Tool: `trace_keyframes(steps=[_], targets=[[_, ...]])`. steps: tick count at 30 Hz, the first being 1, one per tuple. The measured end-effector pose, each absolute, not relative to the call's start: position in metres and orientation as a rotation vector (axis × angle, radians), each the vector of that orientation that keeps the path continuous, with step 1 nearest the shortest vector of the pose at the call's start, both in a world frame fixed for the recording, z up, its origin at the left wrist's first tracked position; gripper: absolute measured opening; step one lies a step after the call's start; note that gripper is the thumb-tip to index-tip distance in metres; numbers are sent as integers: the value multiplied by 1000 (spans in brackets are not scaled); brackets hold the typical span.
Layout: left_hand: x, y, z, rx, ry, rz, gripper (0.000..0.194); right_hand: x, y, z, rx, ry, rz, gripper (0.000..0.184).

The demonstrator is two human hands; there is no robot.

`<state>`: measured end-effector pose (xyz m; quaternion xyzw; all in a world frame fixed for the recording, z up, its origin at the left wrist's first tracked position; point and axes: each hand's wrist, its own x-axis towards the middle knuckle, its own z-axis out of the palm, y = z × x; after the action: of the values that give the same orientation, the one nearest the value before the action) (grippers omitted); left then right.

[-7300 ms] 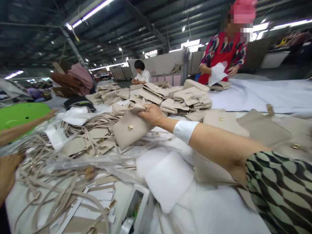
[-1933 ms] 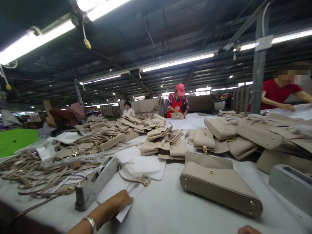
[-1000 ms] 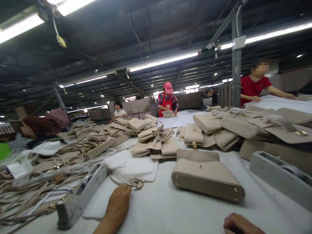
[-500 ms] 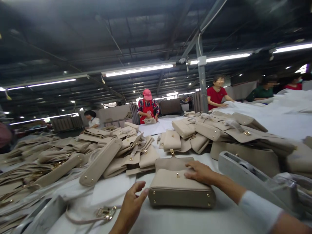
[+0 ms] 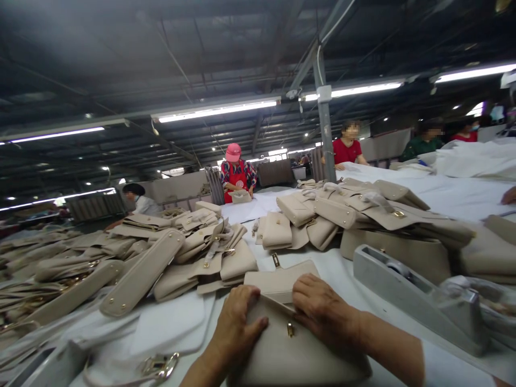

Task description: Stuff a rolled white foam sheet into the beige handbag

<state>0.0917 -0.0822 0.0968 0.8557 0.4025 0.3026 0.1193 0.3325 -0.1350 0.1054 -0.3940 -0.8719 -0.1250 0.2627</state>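
A beige handbag [image 5: 298,355] lies in front of me, a gold turn-lock on its front panel and its flap [image 5: 274,280] folded away from me. My left hand [image 5: 237,328] is closed on the upper left edge of the front panel, thumb on the outer face. At the upper right edge, my right hand [image 5: 322,309] grips the same bag, its fingertips partly hidden over the opening. The lower part of the bag runs out of the picture. Left of it lies a thin strap with a gold buckle [image 5: 161,366].
Heaped beige handbags [image 5: 217,252] fill the left, with another pile [image 5: 355,209] at the right. A grey tape dispenser [image 5: 415,295] stands near my right arm; another grey piece [image 5: 60,365] is at lower left. White sheets [image 5: 169,322] lie between. Co-workers stand beyond, one in a pink cap [image 5: 233,152].
My left hand has moved from beside the bag onto its upper edge. The right hand now grips that edge too. The bag has come nearer and its bottom is out of sight.
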Motion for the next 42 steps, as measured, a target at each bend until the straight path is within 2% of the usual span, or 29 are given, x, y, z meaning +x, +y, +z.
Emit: trace_keyframes(steps=[3,6,10,14,20,24,26,29,32,37,42], targets=[[77,-115,102,2614,1099,991,30,327,-173,110,-924,-2400,-413,15],[62,-146,100,2643,1056,1104,13,325,-201,125,-974,-2424,-157,12],[51,-174,85,2670,1014,1407,17,324,-210,146,-1161,-2232,258,14],[50,-181,72,2664,956,1662,21,317,-198,157,-1330,-2142,439,4],[49,-174,70,2805,866,1621,20,278,-172,181,-1459,-2444,545,31],[53,-172,65,2711,911,1738,23,244,-168,195,-1557,-2678,601,48],[58,-172,61,2654,919,1792,26,234,-166,192,-1519,-2638,694,42],[63,-171,56,2579,894,1896,28,229,-157,175,-1294,-2349,1074,28],[66,-168,54,2528,908,1966,28,228,-144,154,-1132,-2041,1287,23],[66,-165,60,2532,882,1942,24,221,-136,142,-1072,-1775,1281,17],[61,-161,66,2641,867,1845,20,247,-128,154,-932,-2028,1255,19]])
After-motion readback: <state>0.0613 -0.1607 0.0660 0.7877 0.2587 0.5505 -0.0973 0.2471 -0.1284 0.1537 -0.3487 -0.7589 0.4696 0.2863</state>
